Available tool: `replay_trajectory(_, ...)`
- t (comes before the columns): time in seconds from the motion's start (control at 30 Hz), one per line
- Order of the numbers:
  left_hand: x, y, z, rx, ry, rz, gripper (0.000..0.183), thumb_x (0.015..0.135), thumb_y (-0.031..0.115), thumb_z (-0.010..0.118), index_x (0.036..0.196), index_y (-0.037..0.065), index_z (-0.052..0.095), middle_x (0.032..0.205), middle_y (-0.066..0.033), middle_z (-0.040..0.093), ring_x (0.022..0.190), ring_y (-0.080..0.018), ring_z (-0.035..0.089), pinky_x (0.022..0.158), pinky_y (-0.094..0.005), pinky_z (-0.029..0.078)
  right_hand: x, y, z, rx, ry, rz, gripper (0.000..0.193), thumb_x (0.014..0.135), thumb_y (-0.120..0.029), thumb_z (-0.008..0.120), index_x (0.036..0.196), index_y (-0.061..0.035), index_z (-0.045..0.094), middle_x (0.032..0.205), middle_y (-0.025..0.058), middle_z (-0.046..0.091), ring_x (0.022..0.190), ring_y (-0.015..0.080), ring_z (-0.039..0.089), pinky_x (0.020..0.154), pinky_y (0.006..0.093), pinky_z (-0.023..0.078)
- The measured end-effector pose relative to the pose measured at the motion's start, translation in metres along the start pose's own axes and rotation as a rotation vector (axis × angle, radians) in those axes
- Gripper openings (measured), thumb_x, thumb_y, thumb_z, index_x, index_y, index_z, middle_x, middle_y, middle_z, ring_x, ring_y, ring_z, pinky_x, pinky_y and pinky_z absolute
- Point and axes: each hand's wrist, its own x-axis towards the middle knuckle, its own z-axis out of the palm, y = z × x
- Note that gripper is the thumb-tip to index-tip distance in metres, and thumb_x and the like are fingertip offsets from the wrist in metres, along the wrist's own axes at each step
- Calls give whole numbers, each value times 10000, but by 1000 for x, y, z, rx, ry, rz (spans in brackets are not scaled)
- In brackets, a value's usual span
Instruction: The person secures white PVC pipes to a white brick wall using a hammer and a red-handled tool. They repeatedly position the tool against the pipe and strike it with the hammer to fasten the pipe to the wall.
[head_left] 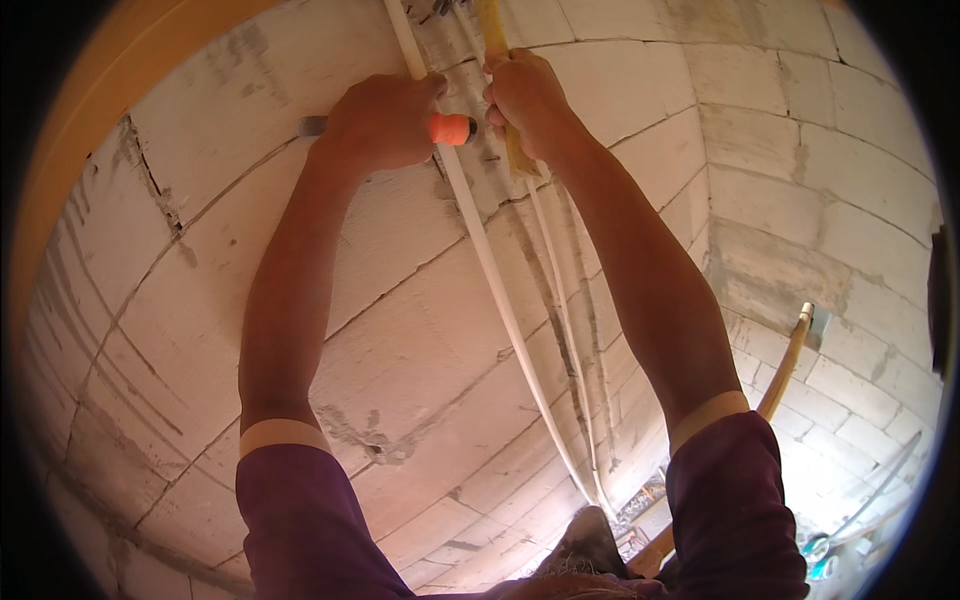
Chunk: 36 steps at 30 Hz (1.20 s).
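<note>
My left hand is closed around a short rod-like tool. Its orange grip end with a dark tip sticks out on the right, and a grey end on the left; my fingers hide the middle. The tool crosses in front of a long white pipe running down the wall. Beside it, my right hand is closed on a yellowish strip with a ragged lower end. Below that strip, a thin white cable hangs beside a groove in the wall.
The wall is of large pale blocks, with a corner to the right. An orange-brown beam curves along the upper left. At the right leans a wooden handle; a teal object lies low at the right.
</note>
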Motion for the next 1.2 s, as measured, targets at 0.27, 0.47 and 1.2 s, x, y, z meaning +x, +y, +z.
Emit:
replay_trajectory(0.27,3,-2,3,15,-60,-74,656,709,25,753,1345,78,601,1060,-78,753,1024,-282,700,884,-424,563,12,-8,24,62,-9,18,230,1049,-256,481,1109,-45,550,818,61,535,599,176,491,547,380,450)
replay_trajectory(0.47,3,-4,1,-2,-66,-33,647,722,60,760,1348,84,600,982,-86,758,928,-290,719,825,-424,569,22,-1,31,-95,87,-127,321,1053,-288,467,1129,6,573,893,135,606,707,252,591,592,411,493)
replay_trajectory(1.2,5,-11,3,35,29,79,403,837,300,735,1175,89,677,933,-159,729,930,-361,704,760,-474,559,17,-17,0,-455,-122,-475,228,1020,-224,486,1147,-69,596,727,-6,470,560,115,408,503,311,358)
